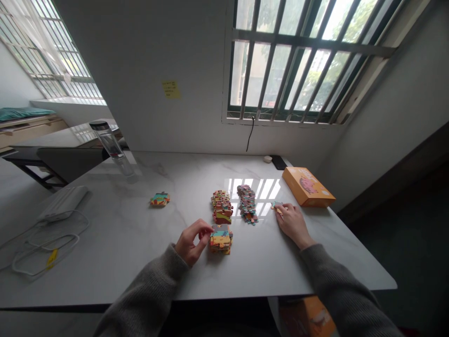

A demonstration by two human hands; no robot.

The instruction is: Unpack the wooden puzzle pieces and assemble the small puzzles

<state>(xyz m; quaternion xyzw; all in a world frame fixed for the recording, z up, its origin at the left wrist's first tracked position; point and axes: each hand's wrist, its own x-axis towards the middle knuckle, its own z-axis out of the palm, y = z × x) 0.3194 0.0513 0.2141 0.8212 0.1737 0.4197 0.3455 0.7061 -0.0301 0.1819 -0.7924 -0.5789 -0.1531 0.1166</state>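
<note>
Close to the front of the table stands a stack of jigsaw puzzle pieces (220, 239). My left hand (192, 241) is at its left side, thumb and forefinger pinched at the edge of the top piece. My right hand (292, 223) is further right, with its fingers closed over a small puzzle piece (277, 204) on the tabletop, partly hidden by the fingertips. Behind the front stack lies a leaning row of reddish and yellow pieces (221, 206). Beside that is a second row of pinkish and grey pieces (247, 204). A small pile of pieces (160, 199) sits apart on the left.
An orange puzzle box (308, 187) lies at the right edge, near a black phone (278, 162) and a small white object (267, 159). A clear bottle (107, 139) stands at the back left. White cables (75, 238) and a white device (66, 203) occupy the left side.
</note>
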